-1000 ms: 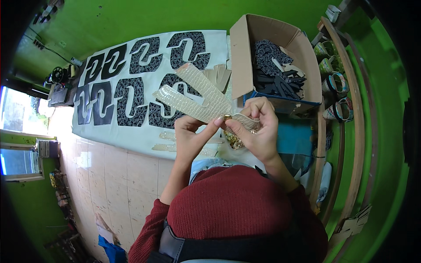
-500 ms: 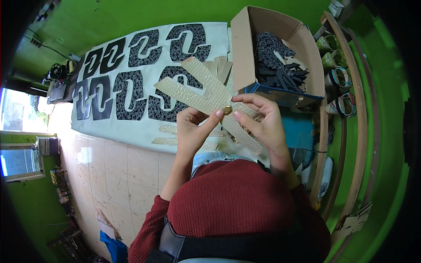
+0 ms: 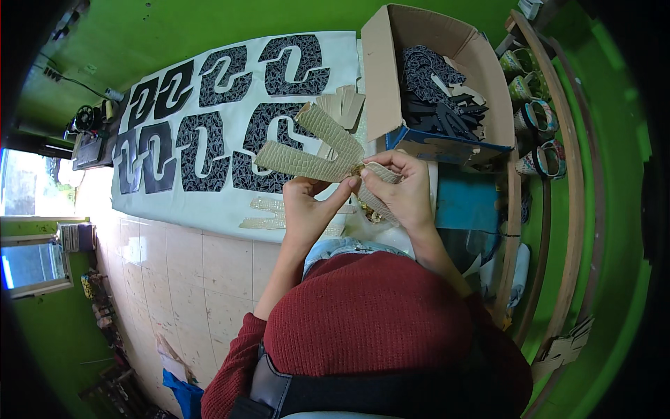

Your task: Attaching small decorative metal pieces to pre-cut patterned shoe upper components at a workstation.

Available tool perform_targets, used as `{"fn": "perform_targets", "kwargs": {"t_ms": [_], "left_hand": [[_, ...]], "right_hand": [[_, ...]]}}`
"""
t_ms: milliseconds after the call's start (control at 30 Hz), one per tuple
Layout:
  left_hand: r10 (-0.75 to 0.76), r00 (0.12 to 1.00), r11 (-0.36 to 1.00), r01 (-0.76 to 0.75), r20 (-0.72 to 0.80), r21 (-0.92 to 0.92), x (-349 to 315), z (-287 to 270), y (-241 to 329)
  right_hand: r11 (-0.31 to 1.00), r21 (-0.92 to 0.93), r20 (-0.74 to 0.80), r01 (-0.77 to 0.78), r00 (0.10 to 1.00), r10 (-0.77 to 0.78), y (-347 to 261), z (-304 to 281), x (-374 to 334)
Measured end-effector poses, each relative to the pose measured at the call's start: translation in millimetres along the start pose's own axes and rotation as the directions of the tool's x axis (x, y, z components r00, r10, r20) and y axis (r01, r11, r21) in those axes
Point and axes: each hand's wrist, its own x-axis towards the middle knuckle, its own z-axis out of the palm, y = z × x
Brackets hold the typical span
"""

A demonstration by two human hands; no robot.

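A cream, crocodile-textured strap piece (image 3: 293, 162) shaped like an X is held up over the table's near edge. At its crossing sits a small gold ornament (image 3: 357, 170), partly covered by my fingers. My left hand (image 3: 307, 207) pinches the strap piece just left of the ornament, thumb on top. Closed on the other side, my right hand (image 3: 408, 192) grips it with thumb and forefinger, and the strap ends there bend. Beneath the hands, small gold pieces (image 3: 373, 214) lie on the table. More cream straps (image 3: 266, 204) lie left of them, and another stack (image 3: 343, 106) lies beyond.
Black patterned S-like cutouts (image 3: 274, 61) lie in two rows on the pale table covering (image 3: 160, 211). An open cardboard box (image 3: 381, 77) holds dark scraps (image 3: 427, 66). To the right, a wooden rack (image 3: 576, 174) bears colourful sandals (image 3: 555, 159). A machine with a handwheel (image 3: 88, 114) stands far left.
The strap piece has tilted and its right-hand ends have been bent and drawn together. My right hand has moved slightly left, covering more of the gold ornament.
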Motion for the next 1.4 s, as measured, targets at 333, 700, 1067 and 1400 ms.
{"fn": "perform_targets", "kwargs": {"t_ms": [333, 700, 1067, 1400], "left_hand": [[-0.204, 0.975, 0.913, 0.223, 0.093, -0.341, 3, 2, -55], [-0.254, 0.964, 0.948, 0.264, 0.078, -0.178, 36, -42, -123], [-0.187, 0.952, 0.948, 0.111, 0.242, 0.297, 155, -30, -192], [-0.112, 0.978, 0.864, 0.008, 0.177, 0.503, 161, -13, -175]], "right_hand": [[0.991, -0.131, 0.004, 0.003, 1.000, -0.002, 51, 1, 0], [0.889, -0.431, 0.292, 0.156, 0.956, -0.027, 71, -4, -14], [0.810, -0.569, 0.401, 0.143, 0.908, 0.121, 61, -17, -30], [0.766, -0.614, 0.471, 0.191, 0.867, 0.161, 81, -23, -35]]}}
